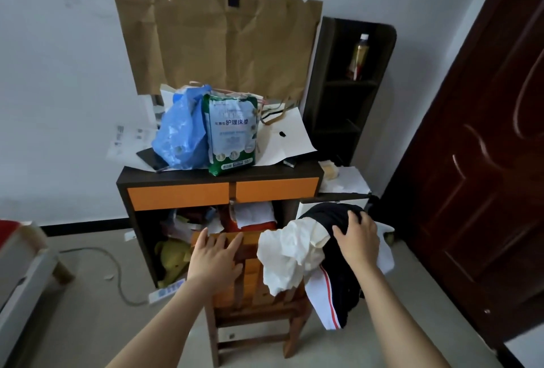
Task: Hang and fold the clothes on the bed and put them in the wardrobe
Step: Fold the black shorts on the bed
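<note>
Head view: L hand lies flat, fingers spread, on top rail of wooden chair, lower centre, holding nothing. R hand, fingers spread & slightly bent, rests on black garment, centre right, not gripping it. Black garment & white garment are heaped together over right side of chair back. Behind: desk w/ orange drawers, green pack & blue bag on top. Dark door at right edge.
</note>
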Demonstrator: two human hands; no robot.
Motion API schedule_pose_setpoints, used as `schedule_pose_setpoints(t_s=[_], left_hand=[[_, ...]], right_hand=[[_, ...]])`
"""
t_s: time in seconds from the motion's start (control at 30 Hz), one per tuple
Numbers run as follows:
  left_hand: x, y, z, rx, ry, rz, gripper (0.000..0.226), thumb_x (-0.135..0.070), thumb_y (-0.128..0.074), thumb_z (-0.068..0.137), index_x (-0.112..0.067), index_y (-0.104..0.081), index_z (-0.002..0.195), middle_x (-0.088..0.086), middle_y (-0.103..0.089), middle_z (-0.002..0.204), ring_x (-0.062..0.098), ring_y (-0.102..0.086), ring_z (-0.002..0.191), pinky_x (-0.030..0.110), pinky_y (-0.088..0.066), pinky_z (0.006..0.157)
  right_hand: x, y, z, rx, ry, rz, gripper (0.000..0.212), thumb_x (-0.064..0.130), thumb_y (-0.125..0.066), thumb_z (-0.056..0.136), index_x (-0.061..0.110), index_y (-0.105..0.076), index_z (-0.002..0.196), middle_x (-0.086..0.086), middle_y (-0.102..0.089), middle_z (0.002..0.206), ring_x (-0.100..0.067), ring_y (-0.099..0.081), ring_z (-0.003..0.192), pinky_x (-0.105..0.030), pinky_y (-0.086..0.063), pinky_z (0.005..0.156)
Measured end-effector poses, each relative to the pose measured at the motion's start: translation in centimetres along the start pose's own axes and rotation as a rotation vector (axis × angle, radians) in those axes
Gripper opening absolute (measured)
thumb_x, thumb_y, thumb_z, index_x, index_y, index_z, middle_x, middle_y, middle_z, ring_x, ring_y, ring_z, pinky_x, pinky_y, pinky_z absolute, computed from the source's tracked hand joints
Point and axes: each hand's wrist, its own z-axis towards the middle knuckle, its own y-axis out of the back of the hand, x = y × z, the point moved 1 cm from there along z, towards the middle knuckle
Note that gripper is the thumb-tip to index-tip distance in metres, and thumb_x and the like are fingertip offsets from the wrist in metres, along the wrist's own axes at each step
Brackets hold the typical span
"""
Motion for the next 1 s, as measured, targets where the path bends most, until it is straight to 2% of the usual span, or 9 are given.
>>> schedule_pose_setpoints(t_s=[0.1,0.2,0.27,0.33,0.5,0.63,0.77,0.87,1.0], left_hand=[[0.0,0.0,-0.1,-0.008,-0.002,-0.001,0.067,-0.058,-0.029,0.091,-0.033,-0.008,0.149,0.002,-0.033,0.149,0.022,-0.025,0.139,0.043,0.006,0.114],[0.0,-0.1,0.0,-0.002,-0.002,-0.003,0.067,-0.06,-0.029,0.091,-0.034,-0.006,0.149,0.002,-0.03,0.151,0.023,-0.023,0.14,0.044,0.008,0.114],[0.1,-0.3,0.0,-0.002,0.003,-0.01,0.068,-0.061,-0.028,0.091,-0.035,-0.006,0.149,0.002,-0.028,0.152,0.023,-0.022,0.141,0.043,0.009,0.114],[0.2,-0.4,0.1,-0.007,0.005,-0.019,0.068,-0.062,-0.029,0.09,-0.035,-0.006,0.149,0.002,-0.028,0.152,0.023,-0.022,0.141,0.043,0.01,0.114],[0.2,-0.6,0.2,-0.023,0.012,-0.042,0.067,-0.062,-0.03,0.09,-0.036,-0.01,0.148,0.001,-0.029,0.152,0.023,-0.022,0.141,0.042,0.011,0.114],[0.1,-0.6,0.5,-0.03,0.034,-0.099,0.065,-0.06,-0.031,0.089,-0.036,-0.015,0.148,-0.002,-0.029,0.152,0.021,-0.024,0.14,0.04,0.01,0.114],[-0.1,-0.1,1.1,-0.018,0.065,-0.164,0.061,-0.059,-0.032,0.09,-0.037,-0.021,0.146,-0.006,-0.025,0.154,0.019,-0.02,0.142,0.043,0.007,0.114],[-0.5,1.1,1.4,-0.05,0.097,-0.31,0.068,-0.06,-0.035,0.091,-0.035,-0.011,0.149,-0.008,-0.013,0.157,0.019,-0.012,0.144,0.046,-0.003,0.116],[0.0,5.1,1.9,-0.198,0.112,-0.62,0.087,-0.059,-0.05,0.086,-0.035,0.007,0.148,-0.006,-0.003,0.158,0.021,-0.009,0.143,0.046,-0.019,0.112]], right_hand=[[-0.8,0.0,0.6,0.041,0.028,-0.052,0.04,0.036,-0.052,0.094,0.012,-0.055,0.127,-0.009,-0.043,0.135,-0.027,-0.036,0.125,-0.035,-0.044,0.092],[-0.9,0.5,1.4,0.032,0.072,-0.108,0.026,0.029,-0.049,0.097,0.011,-0.063,0.11,-0.007,-0.051,0.123,-0.029,-0.043,0.113,-0.034,-0.045,0.078],[-1.0,1.3,2.2,0.045,0.078,-0.049,0.023,0.026,-0.048,0.097,0.008,-0.062,0.093,-0.008,-0.056,0.111,-0.032,-0.051,0.104,-0.034,-0.042,0.071],[-1.4,2.6,3.1,0.051,0.06,0.086,0.024,0.023,-0.048,0.097,0.008,-0.053,0.079,-0.01,-0.06,0.094,-0.033,-0.058,0.092,-0.033,-0.041,0.067],[-1.0,7.1,4.7,-0.12,0.085,0.167,0.022,0.024,-0.044,0.099,0.008,-0.048,0.084,-0.011,-0.06,0.083,-0.032,-0.056,0.078,-0.033,-0.032,0.057],[0.8,11.4,6.3,-0.297,0.149,0.179,0.023,0.025,-0.043,0.099,0.005,-0.051,0.094,-0.017,-0.062,0.088,-0.038,-0.057,0.083,-0.035,-0.033,0.061],[3.7,15.0,7.6,-0.416,0.258,0.289,0.021,0.024,-0.047,0.098,0.005,-0.053,0.095,-0.016,-0.064,0.089,-0.037,-0.057,0.083,-0.032,-0.031,0.062],[6.6,16.4,7.9,-0.428,0.395,0.326,0.018,0.023,-0.049,0.097,0.006,-0.054,0.094,-0.011,-0.063,0.085,-0.033,-0.057,0.08,-0.031,-0.033,0.062],[10.8,17.1,7.8,-0.406,0.569,0.444,0.015,0.021,-0.053,0.095,0.008,-0.056,0.089,0.001,-0.056,0.077,-0.026,-0.056,0.076,-0.035,-0.041,0.064]])
